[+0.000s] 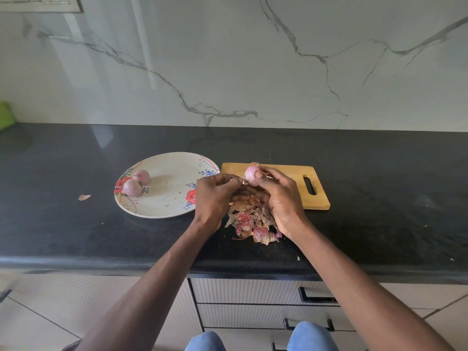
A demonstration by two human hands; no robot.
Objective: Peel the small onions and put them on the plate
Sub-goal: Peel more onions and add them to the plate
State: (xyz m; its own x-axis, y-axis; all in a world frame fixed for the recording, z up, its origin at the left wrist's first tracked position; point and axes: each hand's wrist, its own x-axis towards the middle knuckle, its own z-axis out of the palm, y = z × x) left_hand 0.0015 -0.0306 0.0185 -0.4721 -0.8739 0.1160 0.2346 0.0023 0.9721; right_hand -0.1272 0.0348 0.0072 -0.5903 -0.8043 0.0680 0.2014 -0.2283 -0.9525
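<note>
A person's right hand (pixel 276 193) grips a peeled pink onion (pixel 252 174) with curled fingers and thumb above the near-left corner of a wooden board (pixel 291 183). The left hand (pixel 215 193), just beside it, has its fingers curled in, pinching a flake of dry skin (pixel 244 181) at the onion's base. Below both hands a heap of peels (pixel 250 221) lies on the black desk (pixel 76 236). Two peeled onions (pixel 136 182) sit touching at the left edge of a flowered plate (pixel 167 198), left of the board. A stray peel (pixel 84 197) lies on the desk, left of the plate.
</note>
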